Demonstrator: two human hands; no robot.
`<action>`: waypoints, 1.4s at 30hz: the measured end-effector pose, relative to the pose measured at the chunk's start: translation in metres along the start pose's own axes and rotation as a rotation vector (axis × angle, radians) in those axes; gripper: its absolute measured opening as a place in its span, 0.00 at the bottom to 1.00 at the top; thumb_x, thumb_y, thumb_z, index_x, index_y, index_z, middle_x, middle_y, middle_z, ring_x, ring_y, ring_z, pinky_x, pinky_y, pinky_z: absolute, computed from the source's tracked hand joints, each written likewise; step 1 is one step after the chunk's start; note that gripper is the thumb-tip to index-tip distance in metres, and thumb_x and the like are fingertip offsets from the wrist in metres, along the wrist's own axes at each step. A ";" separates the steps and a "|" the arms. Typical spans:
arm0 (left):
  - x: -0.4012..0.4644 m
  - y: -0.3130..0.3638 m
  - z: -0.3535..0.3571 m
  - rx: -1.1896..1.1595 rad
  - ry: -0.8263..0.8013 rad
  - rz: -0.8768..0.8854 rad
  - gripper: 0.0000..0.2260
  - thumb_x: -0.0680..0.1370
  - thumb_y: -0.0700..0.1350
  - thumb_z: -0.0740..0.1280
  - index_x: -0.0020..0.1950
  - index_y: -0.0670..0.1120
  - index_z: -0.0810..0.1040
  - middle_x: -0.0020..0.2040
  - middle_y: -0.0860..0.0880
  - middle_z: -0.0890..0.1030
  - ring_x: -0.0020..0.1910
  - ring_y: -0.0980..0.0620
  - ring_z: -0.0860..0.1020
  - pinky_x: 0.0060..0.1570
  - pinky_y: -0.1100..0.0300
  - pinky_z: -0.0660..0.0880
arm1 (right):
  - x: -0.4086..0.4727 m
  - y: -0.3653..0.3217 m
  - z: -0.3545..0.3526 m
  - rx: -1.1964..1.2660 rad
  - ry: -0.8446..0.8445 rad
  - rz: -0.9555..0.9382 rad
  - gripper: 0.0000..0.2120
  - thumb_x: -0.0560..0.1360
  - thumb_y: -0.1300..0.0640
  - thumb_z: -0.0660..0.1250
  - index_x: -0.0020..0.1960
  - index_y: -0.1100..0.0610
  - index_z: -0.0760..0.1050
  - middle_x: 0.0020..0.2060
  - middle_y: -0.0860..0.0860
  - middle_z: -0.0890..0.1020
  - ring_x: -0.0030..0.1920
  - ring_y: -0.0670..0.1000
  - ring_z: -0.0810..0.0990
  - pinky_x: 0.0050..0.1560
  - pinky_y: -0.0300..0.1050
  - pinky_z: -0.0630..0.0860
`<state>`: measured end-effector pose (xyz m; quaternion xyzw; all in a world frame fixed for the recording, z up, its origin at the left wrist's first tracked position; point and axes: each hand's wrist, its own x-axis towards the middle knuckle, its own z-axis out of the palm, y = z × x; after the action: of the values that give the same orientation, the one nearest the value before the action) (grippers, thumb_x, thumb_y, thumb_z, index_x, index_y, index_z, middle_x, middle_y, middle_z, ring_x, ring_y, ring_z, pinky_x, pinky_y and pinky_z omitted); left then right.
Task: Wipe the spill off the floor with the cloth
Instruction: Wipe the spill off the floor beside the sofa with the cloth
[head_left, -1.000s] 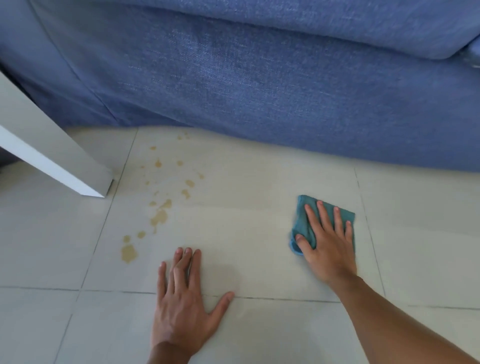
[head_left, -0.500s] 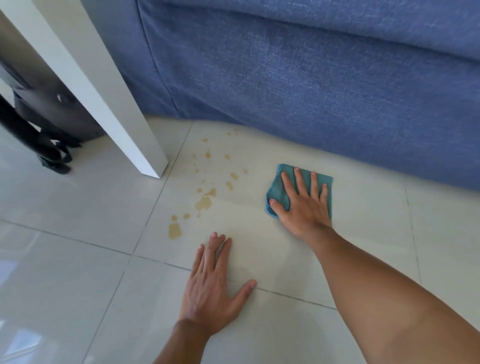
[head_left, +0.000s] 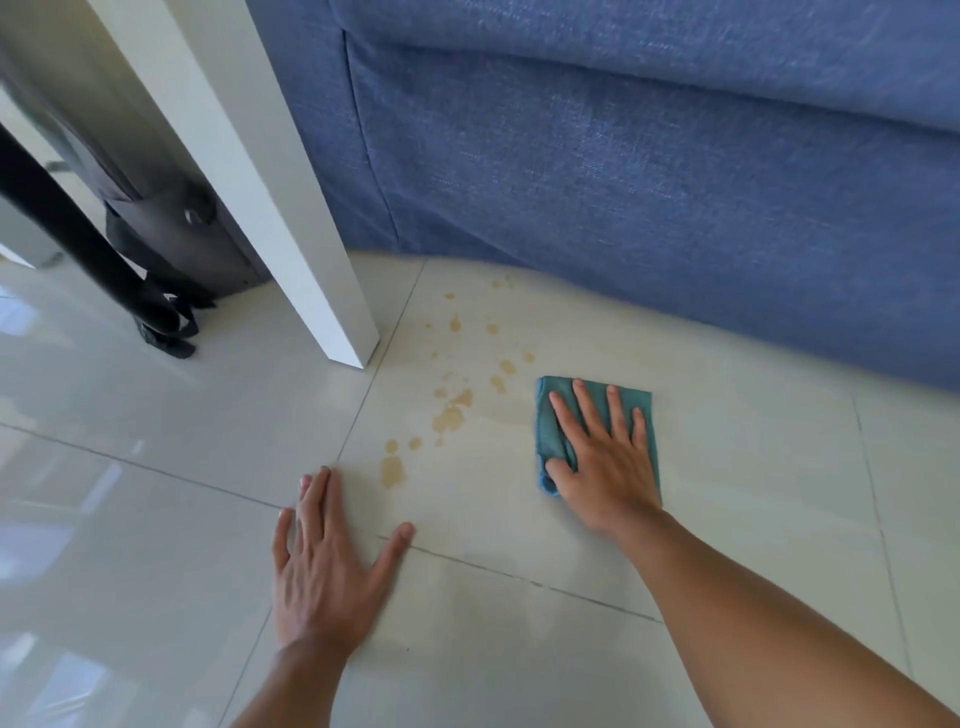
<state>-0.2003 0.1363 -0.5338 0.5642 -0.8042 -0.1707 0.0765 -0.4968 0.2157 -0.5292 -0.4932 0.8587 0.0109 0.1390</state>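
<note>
A trail of tan-brown spill spots (head_left: 451, 417) runs across a pale floor tile, from near the sofa base down to a larger blot (head_left: 391, 471). A folded teal cloth (head_left: 551, 431) lies flat on the tile just right of the spots. My right hand (head_left: 605, 457) presses down on it with fingers spread, thumb on its lower left corner. My left hand (head_left: 327, 558) rests flat on the floor with fingers apart, just below and left of the lowest blot, holding nothing.
A blue fabric sofa (head_left: 649, 171) fills the back and right. A white table leg (head_left: 306, 249) stands on the floor left of the spill. Behind it sit a dark bag (head_left: 171, 228) and a black strap (head_left: 161, 322). Glossy tiles (head_left: 130, 519) extend to the left.
The view has swung left, showing more of the table leg and dark bag. My right hand and the cloth sit a little farther from the spots; my left hand has shifted left, toward the lowest blot.
</note>
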 end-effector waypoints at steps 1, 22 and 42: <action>0.000 -0.001 0.001 0.014 -0.006 0.004 0.48 0.72 0.76 0.48 0.81 0.43 0.52 0.81 0.48 0.55 0.81 0.55 0.45 0.78 0.53 0.43 | 0.003 0.000 -0.001 0.003 -0.002 0.001 0.41 0.69 0.36 0.39 0.83 0.41 0.41 0.83 0.44 0.40 0.82 0.57 0.36 0.80 0.61 0.37; 0.003 0.000 0.004 0.063 -0.002 -0.009 0.48 0.71 0.75 0.57 0.79 0.42 0.60 0.79 0.47 0.61 0.80 0.51 0.56 0.77 0.48 0.54 | 0.155 -0.015 -0.038 0.018 0.013 -0.099 0.39 0.72 0.44 0.48 0.83 0.45 0.43 0.83 0.45 0.43 0.82 0.53 0.40 0.81 0.57 0.39; 0.002 0.000 0.003 0.113 -0.026 0.007 0.46 0.74 0.74 0.54 0.80 0.41 0.59 0.80 0.46 0.60 0.81 0.51 0.52 0.77 0.49 0.50 | 0.158 -0.017 -0.032 0.066 0.028 -0.121 0.39 0.73 0.45 0.50 0.83 0.43 0.46 0.83 0.43 0.45 0.82 0.51 0.41 0.81 0.56 0.39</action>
<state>-0.2022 0.1346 -0.5363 0.5627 -0.8153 -0.1321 0.0345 -0.5645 0.0681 -0.5355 -0.5393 0.8291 -0.0328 0.1436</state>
